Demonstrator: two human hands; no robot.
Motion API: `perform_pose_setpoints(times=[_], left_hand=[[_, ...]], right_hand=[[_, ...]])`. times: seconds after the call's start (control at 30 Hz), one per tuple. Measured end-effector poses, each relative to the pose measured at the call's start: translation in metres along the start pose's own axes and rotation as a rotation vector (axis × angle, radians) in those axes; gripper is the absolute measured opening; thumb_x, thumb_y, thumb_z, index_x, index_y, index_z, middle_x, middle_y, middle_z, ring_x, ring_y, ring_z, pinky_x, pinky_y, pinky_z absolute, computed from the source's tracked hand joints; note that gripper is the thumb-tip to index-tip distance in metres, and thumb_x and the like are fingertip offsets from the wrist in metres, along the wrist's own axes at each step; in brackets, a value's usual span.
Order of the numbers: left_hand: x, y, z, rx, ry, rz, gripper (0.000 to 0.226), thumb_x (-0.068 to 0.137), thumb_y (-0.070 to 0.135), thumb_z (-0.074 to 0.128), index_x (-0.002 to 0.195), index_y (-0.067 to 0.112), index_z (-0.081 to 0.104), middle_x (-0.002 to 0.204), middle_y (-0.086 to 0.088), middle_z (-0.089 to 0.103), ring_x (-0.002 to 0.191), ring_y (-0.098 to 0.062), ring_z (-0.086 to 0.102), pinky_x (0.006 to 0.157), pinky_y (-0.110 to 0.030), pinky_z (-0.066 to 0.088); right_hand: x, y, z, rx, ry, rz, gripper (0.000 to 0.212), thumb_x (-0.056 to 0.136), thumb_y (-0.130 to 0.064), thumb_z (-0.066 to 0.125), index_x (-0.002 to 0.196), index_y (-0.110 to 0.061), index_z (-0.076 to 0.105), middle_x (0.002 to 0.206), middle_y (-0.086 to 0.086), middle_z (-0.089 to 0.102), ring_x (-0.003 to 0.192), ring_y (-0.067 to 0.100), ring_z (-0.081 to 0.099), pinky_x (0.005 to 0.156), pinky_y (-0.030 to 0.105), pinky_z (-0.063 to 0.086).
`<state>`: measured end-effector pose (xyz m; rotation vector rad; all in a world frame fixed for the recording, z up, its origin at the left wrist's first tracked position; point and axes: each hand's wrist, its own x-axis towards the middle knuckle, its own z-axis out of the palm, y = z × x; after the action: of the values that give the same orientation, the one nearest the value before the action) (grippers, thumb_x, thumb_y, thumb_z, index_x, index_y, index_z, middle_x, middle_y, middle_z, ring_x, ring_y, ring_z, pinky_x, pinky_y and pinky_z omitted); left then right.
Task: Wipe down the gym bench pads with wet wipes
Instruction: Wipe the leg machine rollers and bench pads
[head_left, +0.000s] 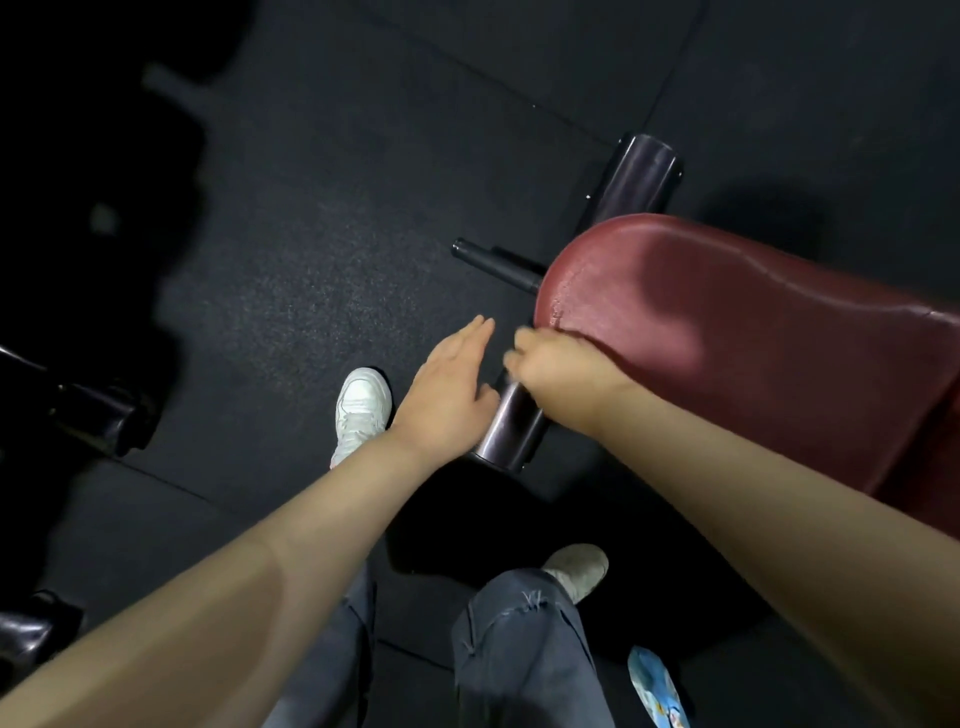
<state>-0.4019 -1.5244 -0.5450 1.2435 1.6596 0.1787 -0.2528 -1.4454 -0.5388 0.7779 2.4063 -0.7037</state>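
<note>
The dark red bench pad (727, 332) fills the right side, its rounded end pointing left. My right hand (561, 369) rests with curled fingers on the pad's near left edge and is blurred; no wipe shows under it. My left hand (452, 384) hovers flat with its fingers apart just left of the right hand, over the black roller pad (511, 431), holding nothing. A blue patterned packet (654, 686) shows at the bottom right beside my leg.
A second black roller (639, 176) and a black bar (493, 262) stick out beyond the pad's end. Black rubber floor (322, 218) lies all around. My white shoes (361, 410) stand below the hands. Dark equipment (98, 410) sits at the left.
</note>
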Motion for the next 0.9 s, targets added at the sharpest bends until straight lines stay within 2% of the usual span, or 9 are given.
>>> perform_pose_setpoints(times=[0.03, 0.1, 0.23, 0.3, 0.4, 0.47, 0.57, 0.77, 0.9], left_hand=[[0.002, -0.002, -0.003, 0.013, -0.008, 0.004, 0.073, 0.090, 0.005, 0.051, 0.156, 0.015, 0.021, 0.164, -0.002, 0.020, 0.150, -0.017, 0.015, 0.123, -0.037, 0.016], [0.007, -0.007, -0.008, 0.031, -0.020, 0.002, 0.074, 0.090, 0.006, 0.051, 0.157, 0.015, 0.020, 0.164, -0.002, 0.020, 0.151, -0.017, 0.014, 0.123, -0.038, 0.016], [0.012, -0.011, -0.011, 0.045, -0.014, 0.003, 0.074, 0.090, 0.007, 0.050, 0.157, 0.016, 0.020, 0.164, -0.001, 0.019, 0.150, -0.017, 0.015, 0.123, -0.036, 0.015], [0.010, -0.011, -0.012, 0.034, -0.015, 0.002, 0.074, 0.089, 0.006, 0.050, 0.157, 0.016, 0.021, 0.164, -0.001, 0.020, 0.150, -0.017, 0.015, 0.123, -0.035, 0.016], [0.003, -0.009, -0.013, 0.022, -0.026, 0.004, 0.074, 0.090, 0.006, 0.050, 0.157, 0.017, 0.021, 0.164, 0.000, 0.021, 0.150, -0.016, 0.015, 0.123, -0.037, 0.016], [-0.001, -0.004, -0.012, 0.013, -0.039, 0.008, 0.073, 0.090, 0.006, 0.050, 0.157, 0.017, 0.021, 0.164, 0.000, 0.020, 0.150, -0.015, 0.014, 0.123, -0.036, 0.015], [-0.006, 0.004, -0.012, 0.001, -0.036, 0.030, 0.073, 0.091, 0.006, 0.049, 0.157, 0.016, 0.021, 0.164, 0.000, 0.020, 0.150, -0.014, 0.014, 0.123, -0.033, 0.013], [-0.013, 0.016, -0.013, 0.012, -0.053, 0.069, 0.073, 0.092, 0.009, 0.048, 0.158, 0.018, 0.018, 0.165, 0.002, 0.017, 0.150, -0.012, 0.011, 0.122, -0.025, 0.009], [-0.024, 0.032, -0.015, 0.042, -0.081, 0.062, 0.073, 0.092, 0.010, 0.048, 0.158, 0.018, 0.018, 0.165, 0.002, 0.017, 0.151, -0.014, 0.012, 0.123, -0.030, 0.011]], right_hand=[[-0.005, -0.002, 0.005, -0.066, -0.051, -0.062, 0.029, 0.087, 0.001, 0.049, 0.115, -0.007, 0.054, 0.118, 0.011, 0.047, 0.104, 0.028, 0.054, 0.079, 0.038, 0.051], [0.007, 0.005, -0.002, -0.154, -0.013, -0.058, 0.026, 0.089, 0.000, 0.050, 0.114, -0.007, 0.055, 0.114, 0.010, 0.048, 0.102, 0.027, 0.054, 0.075, 0.038, 0.049], [0.064, 0.036, -0.039, -0.191, 0.154, 0.265, 0.020, 0.092, -0.001, 0.052, 0.109, -0.001, 0.062, 0.112, 0.016, 0.053, 0.102, 0.035, 0.058, 0.076, 0.041, 0.050], [0.074, 0.064, -0.056, -0.132, 0.170, 0.437, 0.022, 0.087, 0.003, 0.055, 0.106, 0.003, 0.064, 0.111, 0.021, 0.056, 0.102, 0.040, 0.061, 0.079, 0.042, 0.052], [0.073, 0.093, -0.070, -0.047, 0.133, 0.589, 0.021, 0.086, -0.004, 0.059, 0.105, 0.002, 0.065, 0.105, 0.023, 0.063, 0.098, 0.040, 0.063, 0.070, 0.035, 0.046], [0.065, 0.099, -0.072, 0.021, 0.123, 0.631, 0.022, 0.088, -0.009, 0.058, 0.106, 0.004, 0.064, 0.100, 0.024, 0.065, 0.096, 0.040, 0.062, 0.071, 0.034, 0.045], [0.045, 0.114, -0.071, 0.171, 0.273, 0.722, 0.022, 0.089, -0.009, 0.055, 0.105, 0.005, 0.064, 0.105, 0.027, 0.063, 0.100, 0.042, 0.060, 0.077, 0.035, 0.045], [-0.012, 0.138, -0.068, 0.108, 0.288, 0.815, 0.034, 0.082, -0.015, 0.071, 0.104, 0.010, 0.063, 0.109, 0.034, 0.057, 0.101, 0.048, 0.057, 0.086, 0.045, 0.047], [-0.040, 0.121, -0.061, 0.083, 0.265, 0.766, 0.031, 0.079, -0.003, 0.067, 0.109, 0.005, 0.062, 0.111, 0.028, 0.054, 0.098, 0.047, 0.058, 0.085, 0.046, 0.048]])
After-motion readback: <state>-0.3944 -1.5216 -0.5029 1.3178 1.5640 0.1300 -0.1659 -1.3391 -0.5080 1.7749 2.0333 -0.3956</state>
